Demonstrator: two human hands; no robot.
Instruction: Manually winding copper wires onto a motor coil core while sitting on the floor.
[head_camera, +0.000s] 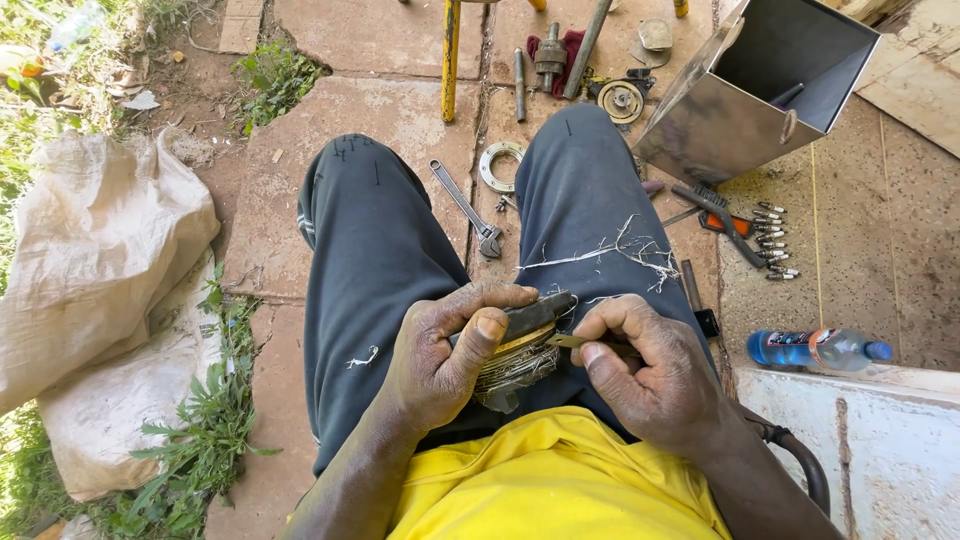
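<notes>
Head view: left hand (440, 360) clamps 1 wire-wound coil (515, 362); right hand (650, 375) pinches 1 thin blade (566, 341) against coil's right edge.

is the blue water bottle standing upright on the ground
No, the blue water bottle lies on its side on the paving beside the person's right leg, its cap pointing right.

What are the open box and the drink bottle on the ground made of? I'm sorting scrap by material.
The open box looks like bare sheet metal: dull silver, with flat folded walls that reflect light. The bottle looks like clear plastic, see-through with a blue cap and label, lying on its side.
</notes>
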